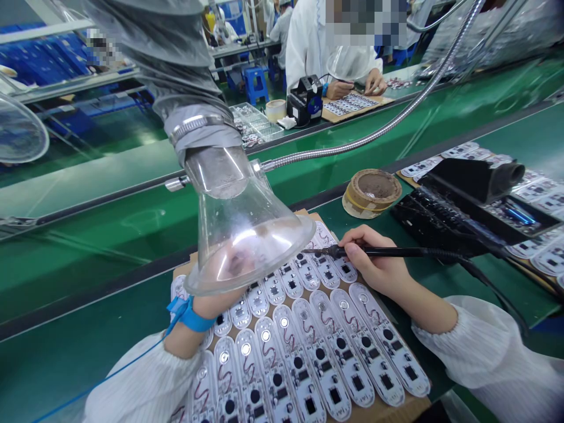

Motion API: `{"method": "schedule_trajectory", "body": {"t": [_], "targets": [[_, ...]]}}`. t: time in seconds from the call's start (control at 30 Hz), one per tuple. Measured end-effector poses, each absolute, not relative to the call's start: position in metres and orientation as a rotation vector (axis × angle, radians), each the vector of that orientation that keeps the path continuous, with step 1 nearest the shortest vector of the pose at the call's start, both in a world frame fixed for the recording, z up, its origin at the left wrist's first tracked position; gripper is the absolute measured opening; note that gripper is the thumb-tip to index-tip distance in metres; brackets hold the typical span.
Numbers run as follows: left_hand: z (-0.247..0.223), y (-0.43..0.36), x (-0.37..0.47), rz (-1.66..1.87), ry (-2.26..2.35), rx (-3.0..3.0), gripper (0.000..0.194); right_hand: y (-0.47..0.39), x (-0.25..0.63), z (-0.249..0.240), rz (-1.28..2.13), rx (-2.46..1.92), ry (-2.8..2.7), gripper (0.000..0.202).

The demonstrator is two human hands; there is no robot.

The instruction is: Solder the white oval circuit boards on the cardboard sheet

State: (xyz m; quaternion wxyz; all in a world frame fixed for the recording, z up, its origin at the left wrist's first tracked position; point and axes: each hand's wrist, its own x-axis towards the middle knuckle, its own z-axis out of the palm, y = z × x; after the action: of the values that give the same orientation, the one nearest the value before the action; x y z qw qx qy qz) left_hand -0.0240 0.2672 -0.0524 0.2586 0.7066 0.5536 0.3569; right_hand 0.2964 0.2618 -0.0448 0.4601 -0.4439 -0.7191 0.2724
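Note:
My right hand point(374, 258) is closed around the black handle of a soldering iron point(396, 252). Its metal tip points left, over the far row of white oval circuit boards and just under the rim of a clear fume hood point(247, 252). Behind that hood my left hand point(238, 258) reaches over the same boards; its fingers are blurred by the plastic, and what they hold cannot be made out. A blue wrist strap point(196, 315) circles my left wrist. The boards point(324, 352), with thin red-brown wires and black chips, lie in rows on a cardboard sheet point(414, 408).
A tape roll point(372, 191) sits beyond my right hand. A black device point(467, 200) and more boards point(550, 252) lie at right. A grey duct point(176, 64) and metal flexible hose point(374, 138) hang overhead. Across the green divider, a co-worker's hands point(352, 87) work over similar boards.

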Motion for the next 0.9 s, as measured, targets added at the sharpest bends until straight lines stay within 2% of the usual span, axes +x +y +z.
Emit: {"method": "schedule_trajectory", "body": {"t": [0.2, 0.37, 0.67, 0.9], "targets": [[-0.049, 0.268, -0.022, 0.994, 1.478, 1.973, 0.024, 0.263, 0.296, -0.045, 0.644, -1.09, -1.797, 0.009], [-0.044, 0.267, -0.02, 1.022, 1.498, 1.914, 0.022, 0.262, 0.299, -0.051, 0.731, -1.11, -1.668, 0.016], [-0.034, 0.265, -0.016, 1.019, 1.386, 1.866, 0.027, 0.262, 0.293, -0.044, 0.71, -1.081, -1.773, 0.021], [-0.028, 0.266, -0.015, 1.008, 1.331, 1.933, 0.028, 0.262, 0.293, -0.046, 0.711, -1.065, -1.818, 0.016]]}}
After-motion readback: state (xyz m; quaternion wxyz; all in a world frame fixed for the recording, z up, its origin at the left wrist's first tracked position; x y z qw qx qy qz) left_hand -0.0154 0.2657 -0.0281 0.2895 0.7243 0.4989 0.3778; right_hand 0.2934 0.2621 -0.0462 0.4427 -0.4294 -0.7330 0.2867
